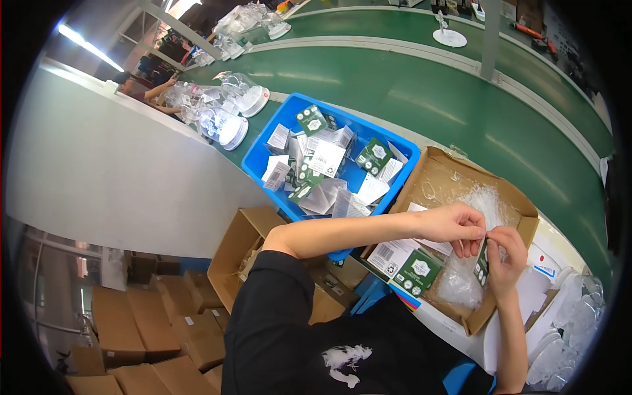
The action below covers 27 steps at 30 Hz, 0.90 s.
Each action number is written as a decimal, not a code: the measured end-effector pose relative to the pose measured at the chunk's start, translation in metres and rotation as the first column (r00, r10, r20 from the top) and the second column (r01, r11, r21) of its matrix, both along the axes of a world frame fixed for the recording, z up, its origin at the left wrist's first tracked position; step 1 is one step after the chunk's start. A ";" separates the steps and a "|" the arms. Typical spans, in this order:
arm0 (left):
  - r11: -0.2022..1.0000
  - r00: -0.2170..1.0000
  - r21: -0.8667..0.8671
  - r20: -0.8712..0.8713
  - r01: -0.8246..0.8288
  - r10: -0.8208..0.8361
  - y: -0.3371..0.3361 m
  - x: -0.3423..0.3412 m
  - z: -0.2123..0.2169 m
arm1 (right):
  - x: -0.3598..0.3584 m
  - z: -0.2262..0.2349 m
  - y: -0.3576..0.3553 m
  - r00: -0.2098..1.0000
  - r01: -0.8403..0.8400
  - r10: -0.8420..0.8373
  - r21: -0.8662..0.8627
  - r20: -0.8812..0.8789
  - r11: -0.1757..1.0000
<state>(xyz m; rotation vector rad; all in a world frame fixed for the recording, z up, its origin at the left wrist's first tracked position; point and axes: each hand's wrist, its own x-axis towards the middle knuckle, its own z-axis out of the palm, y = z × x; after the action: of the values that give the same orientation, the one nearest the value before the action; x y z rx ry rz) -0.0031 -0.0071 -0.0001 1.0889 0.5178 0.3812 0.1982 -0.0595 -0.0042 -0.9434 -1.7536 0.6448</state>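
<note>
My left hand [457, 228] and my right hand [505, 253] meet over an open cardboard box [454, 172]. Together they pinch a small green-and-white carton [482, 263], held upright on its edge between the fingertips. Inside the cardboard box lie clear plastic bags [484, 201]. A flat green-and-white carton [416, 271] rests on the near edge of that box, below my left wrist. To the left stands a blue bin [283, 118] filled with several more green and white cartons and clear sleeves.
A green conveyor belt [421, 92] curves past behind the bin and box. Clear plastic domes on white bases [232, 125] stand at the belt's left end, where another person [141, 89] works. Brown cardboard boxes [164, 329] are stacked on the floor at lower left. Clear trays [573, 322] sit at right.
</note>
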 end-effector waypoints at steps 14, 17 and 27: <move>0.993 0.987 0.090 -0.145 0.081 -0.067 -0.004 0.003 -0.005 | 0.017 -0.019 0.012 0.834 -0.258 -0.054 -0.475 -0.549 0.841; 0.995 0.991 0.089 -0.127 0.046 -0.034 -0.005 0.002 0.000 | 0.018 -0.021 0.011 0.873 -0.381 0.094 -0.547 -0.479 0.745; 0.969 0.989 0.233 -0.101 -0.082 0.108 -0.007 0.007 0.007 | 0.021 -0.010 0.000 0.854 -0.457 0.108 -0.634 -0.509 0.624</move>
<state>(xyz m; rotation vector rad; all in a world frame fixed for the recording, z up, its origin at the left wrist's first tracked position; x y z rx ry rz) 0.0034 -0.0143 0.0072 1.3166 0.6395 0.4741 0.2190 -0.0592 -0.0144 -0.9327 -1.2206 1.7505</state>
